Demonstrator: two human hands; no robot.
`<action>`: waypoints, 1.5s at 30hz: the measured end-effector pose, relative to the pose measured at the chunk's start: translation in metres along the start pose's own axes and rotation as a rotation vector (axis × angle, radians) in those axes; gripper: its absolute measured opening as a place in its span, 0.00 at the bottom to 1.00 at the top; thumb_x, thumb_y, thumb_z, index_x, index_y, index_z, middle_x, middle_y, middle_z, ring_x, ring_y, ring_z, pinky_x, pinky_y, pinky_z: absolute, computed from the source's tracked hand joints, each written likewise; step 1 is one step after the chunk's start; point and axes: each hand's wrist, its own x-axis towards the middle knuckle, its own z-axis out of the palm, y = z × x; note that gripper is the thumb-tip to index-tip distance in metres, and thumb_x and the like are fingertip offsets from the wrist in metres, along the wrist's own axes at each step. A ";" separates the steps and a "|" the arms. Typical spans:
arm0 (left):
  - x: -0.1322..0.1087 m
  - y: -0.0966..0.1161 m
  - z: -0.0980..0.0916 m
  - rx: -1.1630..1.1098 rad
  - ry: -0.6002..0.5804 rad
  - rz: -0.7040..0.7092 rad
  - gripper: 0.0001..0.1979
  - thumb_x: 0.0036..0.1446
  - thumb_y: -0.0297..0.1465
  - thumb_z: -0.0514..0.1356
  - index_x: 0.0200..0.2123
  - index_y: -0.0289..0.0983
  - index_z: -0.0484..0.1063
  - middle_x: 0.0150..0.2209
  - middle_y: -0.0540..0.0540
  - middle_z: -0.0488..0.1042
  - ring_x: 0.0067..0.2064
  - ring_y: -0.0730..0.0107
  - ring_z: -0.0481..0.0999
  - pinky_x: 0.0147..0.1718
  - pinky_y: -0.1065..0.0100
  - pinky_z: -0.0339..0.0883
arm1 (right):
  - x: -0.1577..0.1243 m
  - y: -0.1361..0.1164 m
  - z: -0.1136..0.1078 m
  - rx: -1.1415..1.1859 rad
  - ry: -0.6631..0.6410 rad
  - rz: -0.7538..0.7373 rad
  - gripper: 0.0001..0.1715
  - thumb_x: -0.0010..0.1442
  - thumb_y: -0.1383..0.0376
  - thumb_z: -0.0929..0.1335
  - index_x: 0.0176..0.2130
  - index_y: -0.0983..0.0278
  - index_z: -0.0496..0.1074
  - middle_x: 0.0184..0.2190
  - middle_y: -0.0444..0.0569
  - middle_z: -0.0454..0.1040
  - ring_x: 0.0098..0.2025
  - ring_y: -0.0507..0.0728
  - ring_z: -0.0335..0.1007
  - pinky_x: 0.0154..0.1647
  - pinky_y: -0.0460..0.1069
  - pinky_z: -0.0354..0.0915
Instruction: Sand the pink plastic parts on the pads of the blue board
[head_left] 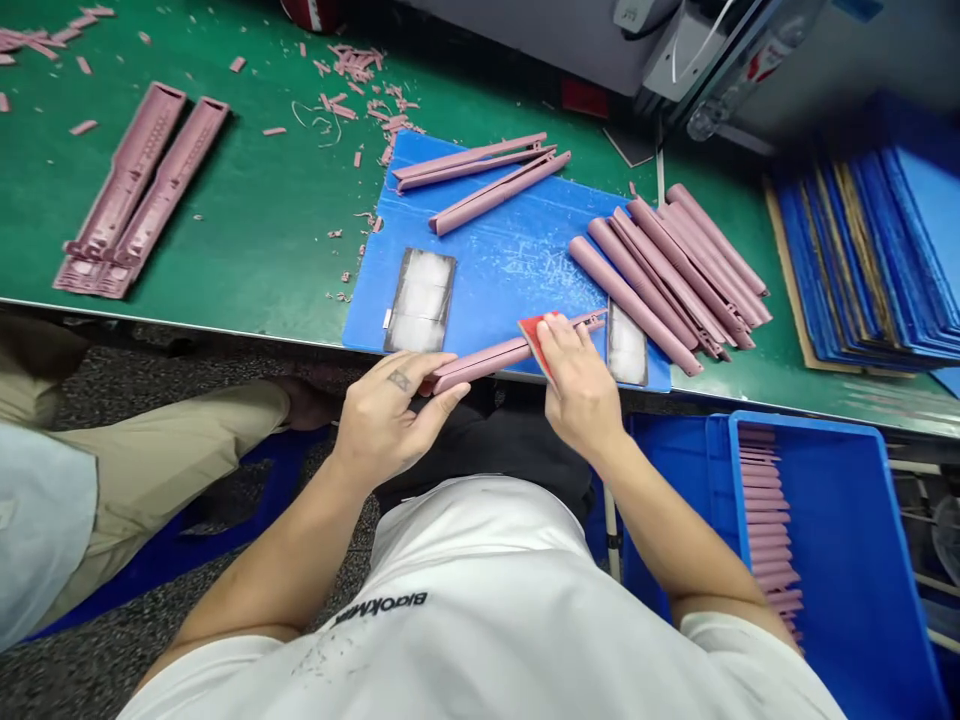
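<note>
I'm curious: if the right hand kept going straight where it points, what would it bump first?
Probably the pink strips at the far end of the blue mat. The right hand points forward and left over bare mat first; height is hard to judge.

one red pad [535, 336], two grey pads [421, 300]

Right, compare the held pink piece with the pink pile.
The held pink piece is one, the pink pile many. The held one is gripped by the left hand, red pad pressed on it by the right hand; the pile lies untouched on the blue mat. Both are long, slim.
</note>
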 end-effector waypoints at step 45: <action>0.183 -0.080 0.041 0.504 -0.341 0.053 0.22 0.81 0.40 0.60 0.71 0.40 0.75 0.72 0.42 0.74 0.75 0.52 0.69 0.75 0.43 0.61 | -0.021 0.035 -0.002 0.279 0.351 0.143 0.44 0.73 0.71 0.59 0.82 0.53 0.67 0.75 0.48 0.76 0.78 0.67 0.72 0.85 0.72 0.63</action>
